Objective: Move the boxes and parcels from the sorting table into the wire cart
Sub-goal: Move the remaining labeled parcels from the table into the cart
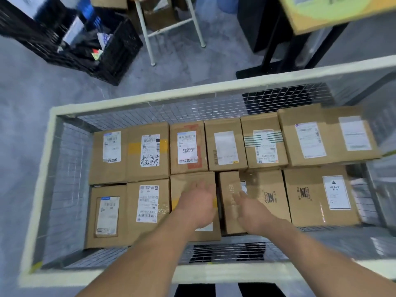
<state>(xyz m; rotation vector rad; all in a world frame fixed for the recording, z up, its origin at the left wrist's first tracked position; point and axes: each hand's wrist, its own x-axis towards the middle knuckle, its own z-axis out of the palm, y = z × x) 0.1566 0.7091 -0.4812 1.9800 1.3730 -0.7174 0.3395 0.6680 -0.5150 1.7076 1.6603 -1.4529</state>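
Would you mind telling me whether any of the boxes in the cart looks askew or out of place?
One does: the narrow box in the near row, between the two hands, sits slightly tilted, with dark gaps beside it, while the other boxes lie flat and snug. Nothing looks damaged or spilled in the wire cart.

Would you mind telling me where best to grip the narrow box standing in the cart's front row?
Probably from above: take the narrow box by its two long side faces. Its top stands free, and the gap on its left leaves room for fingers.
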